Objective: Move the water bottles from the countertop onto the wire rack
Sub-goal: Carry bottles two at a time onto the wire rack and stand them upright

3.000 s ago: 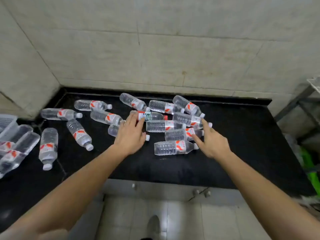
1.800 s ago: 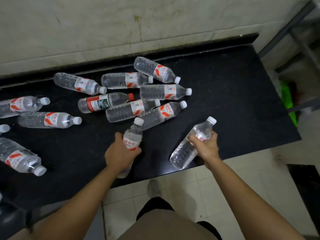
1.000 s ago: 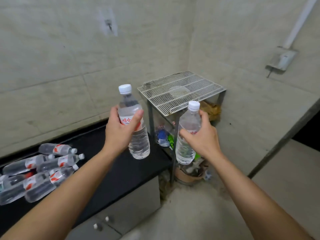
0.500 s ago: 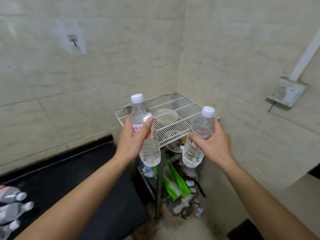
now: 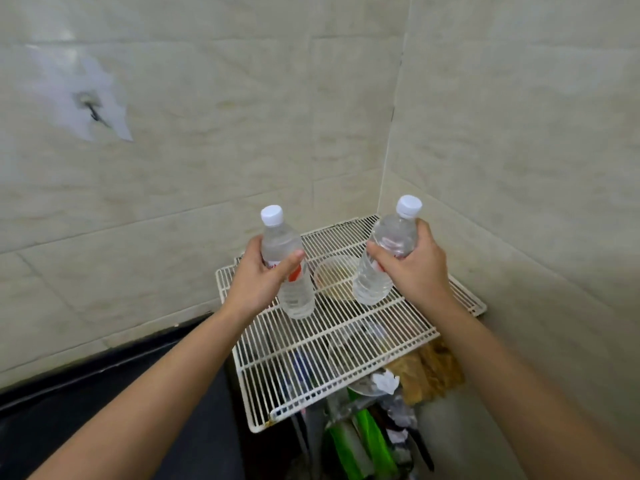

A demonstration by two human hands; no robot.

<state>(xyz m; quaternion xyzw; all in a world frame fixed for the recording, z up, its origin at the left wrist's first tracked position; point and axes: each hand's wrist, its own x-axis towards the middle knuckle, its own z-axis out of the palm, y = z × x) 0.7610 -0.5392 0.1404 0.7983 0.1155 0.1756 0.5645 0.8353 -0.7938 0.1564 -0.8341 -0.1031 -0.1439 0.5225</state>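
Note:
A white wire rack [image 5: 332, 355] stands in the corner where two tiled walls meet. My left hand [image 5: 258, 282] grips a clear water bottle [image 5: 294, 292] with a white cap and a red label, held upright over the rack's left half. In my right hand [image 5: 412, 268] is a second clear water bottle [image 5: 372, 285], tilted slightly right, over the rack's back middle. Both bottle bases hang just above the wires or near them; I cannot tell whether they touch. The black countertop [image 5: 104, 403] shows at the lower left, with no bottles in view on it.
Through the wires a round pale dish [image 5: 334, 277] shows under the rack top. Below the rack lie clutter, green packaging [image 5: 367, 445] and a brown cloth [image 5: 429, 372]. A wall hook [image 5: 91, 110] sits high on the left wall.
Both hands have carried their bottles forward and down, from in front of the rack to over its top. My view has closed in on the rack.

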